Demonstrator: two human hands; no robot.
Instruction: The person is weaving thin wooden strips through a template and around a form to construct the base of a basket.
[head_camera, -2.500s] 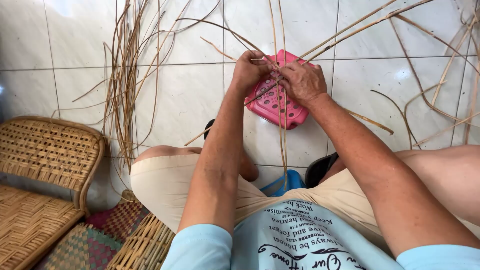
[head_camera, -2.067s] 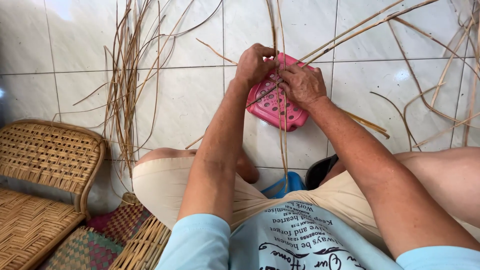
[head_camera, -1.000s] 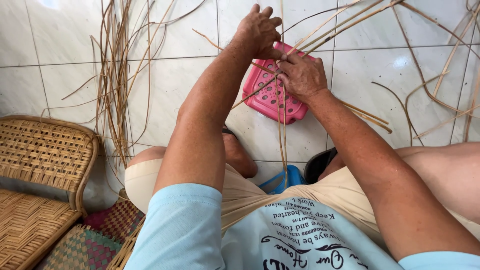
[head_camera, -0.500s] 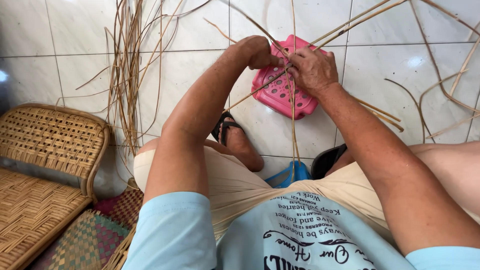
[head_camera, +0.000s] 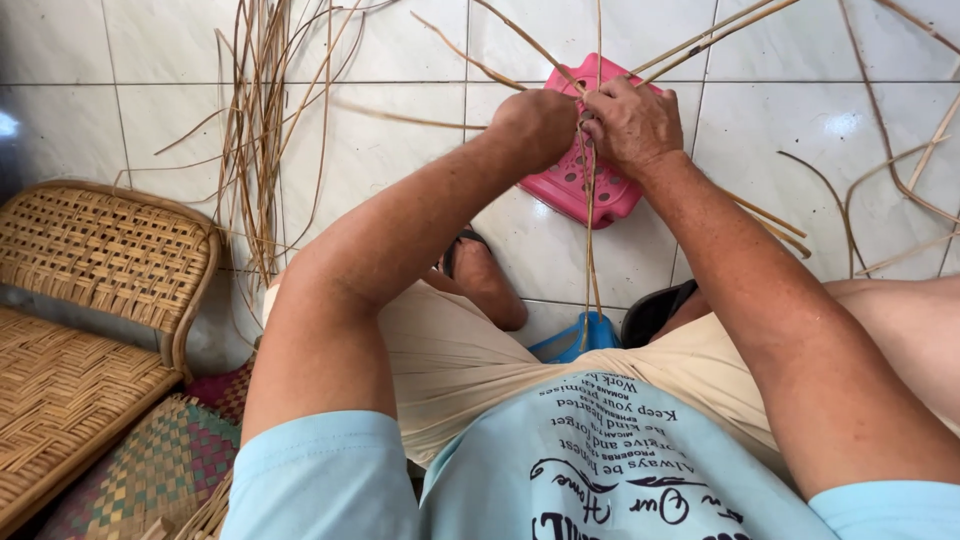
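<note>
1. Left hand (head_camera: 538, 122): closed in a fist on thin rattan strips (head_camera: 590, 230), directly above the pink perforated stool (head_camera: 585, 185)
2. Right hand (head_camera: 630, 125): fingers pinched together on the same strips, touching the left hand
3. Stool stands on the white tiled floor (head_camera: 400, 150)
4. Woven cane chair (head_camera: 90, 300) stands at far left
</note>
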